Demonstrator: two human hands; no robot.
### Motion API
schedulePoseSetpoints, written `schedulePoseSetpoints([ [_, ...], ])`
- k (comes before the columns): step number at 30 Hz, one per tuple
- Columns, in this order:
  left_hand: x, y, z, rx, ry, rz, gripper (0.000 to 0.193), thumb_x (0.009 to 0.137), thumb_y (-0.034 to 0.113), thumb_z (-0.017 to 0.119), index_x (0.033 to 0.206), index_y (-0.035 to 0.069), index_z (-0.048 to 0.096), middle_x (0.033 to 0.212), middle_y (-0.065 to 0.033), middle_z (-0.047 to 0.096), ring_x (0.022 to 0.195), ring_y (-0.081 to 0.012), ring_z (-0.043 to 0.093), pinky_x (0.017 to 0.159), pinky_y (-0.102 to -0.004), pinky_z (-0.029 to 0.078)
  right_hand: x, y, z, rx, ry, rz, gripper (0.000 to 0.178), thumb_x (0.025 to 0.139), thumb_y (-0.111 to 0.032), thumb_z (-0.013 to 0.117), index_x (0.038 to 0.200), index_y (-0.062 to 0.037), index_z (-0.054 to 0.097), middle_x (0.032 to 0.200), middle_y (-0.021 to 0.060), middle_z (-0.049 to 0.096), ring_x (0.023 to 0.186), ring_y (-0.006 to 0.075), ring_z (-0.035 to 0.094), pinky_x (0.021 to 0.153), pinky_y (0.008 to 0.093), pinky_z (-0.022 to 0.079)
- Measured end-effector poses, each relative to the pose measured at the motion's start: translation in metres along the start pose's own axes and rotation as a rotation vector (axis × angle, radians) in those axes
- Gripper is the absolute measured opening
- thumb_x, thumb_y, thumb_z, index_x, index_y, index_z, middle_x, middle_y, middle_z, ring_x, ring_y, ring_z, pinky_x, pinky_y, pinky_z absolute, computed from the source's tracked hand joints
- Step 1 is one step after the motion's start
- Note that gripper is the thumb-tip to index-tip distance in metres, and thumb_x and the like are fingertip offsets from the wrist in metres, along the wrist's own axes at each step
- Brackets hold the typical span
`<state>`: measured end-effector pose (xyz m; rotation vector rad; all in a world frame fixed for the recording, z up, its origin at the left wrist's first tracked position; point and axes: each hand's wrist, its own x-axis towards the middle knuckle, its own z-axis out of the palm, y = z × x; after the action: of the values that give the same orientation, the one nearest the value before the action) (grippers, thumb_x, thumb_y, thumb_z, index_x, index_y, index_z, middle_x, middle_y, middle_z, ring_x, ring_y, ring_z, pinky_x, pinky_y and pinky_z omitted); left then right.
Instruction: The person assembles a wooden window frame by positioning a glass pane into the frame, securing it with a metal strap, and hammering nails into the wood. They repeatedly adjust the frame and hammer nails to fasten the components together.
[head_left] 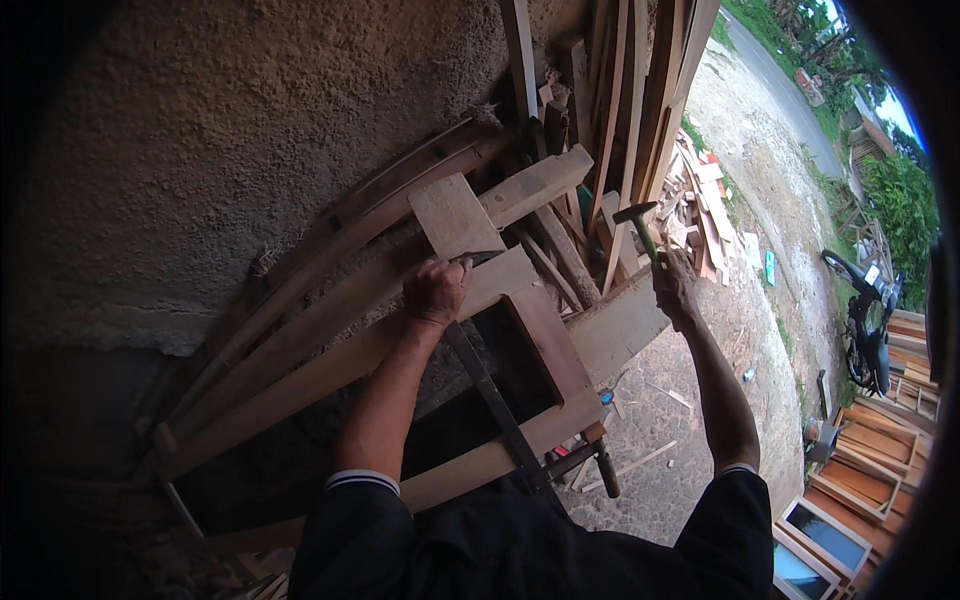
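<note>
Grips hammer in right hand beside frame, has left hand closed over frame's far rail, hold unclear, with joints seemingly closed, clamp not yet off.

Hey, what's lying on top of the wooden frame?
A dark bar crosses the wooden frame, over its near rail. The left hand, a dark piece jutting out beside it, covers part of the far rail, hiding how the bar ends there.

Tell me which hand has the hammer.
The right hand, out over the paved floor, closed on the handle of the hammer. The left hand is a fist at the wooden frame, no hammer in it.
</note>
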<state>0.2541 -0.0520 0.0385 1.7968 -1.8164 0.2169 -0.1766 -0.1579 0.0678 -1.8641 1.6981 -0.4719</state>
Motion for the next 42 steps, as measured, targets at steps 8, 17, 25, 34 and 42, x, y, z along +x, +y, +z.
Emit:
schedulePoseSetpoints([
  [8, -0.002, -0.003, -0.001, -0.053, 0.001, 0.022, 0.038, 0.086, 0.026, 0.074, 0.056, 0.012, 0.055, 0.062, -0.0077, 0.061, 0.059, -0.0298, 0.061, 0.051, -0.0437, 0.049, 0.052, -0.177, 0.038, -0.062, -0.554, -0.477, 0.038, 0.103, -0.015, 0.05, 0.141, -0.0134, 0.05, 0.101, 0.018, 0.069, 0.094, 0.0296, 0.071, 0.081, 0.0415, 0.058],
  [17, -0.003, -0.005, 0.0, -0.045, -0.002, 0.035, 0.038, 0.085, 0.026, 0.074, 0.057, 0.014, 0.052, 0.059, -0.0066, 0.058, 0.057, -0.0282, 0.061, 0.05, -0.0426, 0.049, 0.103, -0.245, 0.064, -0.212, -0.389, -0.847, 0.043, 0.106, -0.013, 0.041, 0.145, -0.0244, 0.052, 0.133, 0.0126, 0.064, 0.104, 0.034, 0.07, 0.093, 0.0456, 0.057],
  [25, -0.001, -0.005, -0.001, -0.076, 0.023, 0.123, 0.038, 0.085, 0.024, 0.075, 0.057, 0.014, 0.052, 0.059, -0.0062, 0.057, 0.057, -0.0268, 0.061, 0.051, -0.0416, 0.05, 0.119, -0.237, 0.075, -0.567, -0.691, -0.797, 0.04, 0.105, -0.016, 0.046, 0.141, -0.0272, 0.057, 0.123, 0.0117, 0.07, 0.095, 0.0348, 0.072, 0.086, 0.046, 0.057],
  [34, -0.001, -0.006, 0.0, -0.077, 0.026, 0.134, 0.039, 0.085, 0.023, 0.075, 0.056, 0.013, 0.051, 0.06, -0.0058, 0.057, 0.056, -0.0267, 0.06, 0.05, -0.0401, 0.049, 0.102, -0.232, 0.082, -0.561, -0.621, -0.893, 0.066, 0.091, -0.006, 0.056, 0.151, -0.0308, 0.043, 0.129, 0.0119, 0.066, 0.103, 0.0327, 0.069, 0.092, 0.0438, 0.057],
  [42, -0.001, -0.005, 0.001, -0.077, 0.036, 0.129, 0.039, 0.084, 0.023, 0.075, 0.056, 0.013, 0.05, 0.058, -0.0065, 0.056, 0.055, -0.0277, 0.059, 0.049, -0.042, 0.048, 0.097, -0.244, 0.075, -0.597, -0.698, -0.797, 0.062, 0.099, -0.002, 0.044, 0.149, -0.0398, 0.045, 0.13, 0.0102, 0.067, 0.107, 0.0328, 0.069, 0.096, 0.0443, 0.055],
])
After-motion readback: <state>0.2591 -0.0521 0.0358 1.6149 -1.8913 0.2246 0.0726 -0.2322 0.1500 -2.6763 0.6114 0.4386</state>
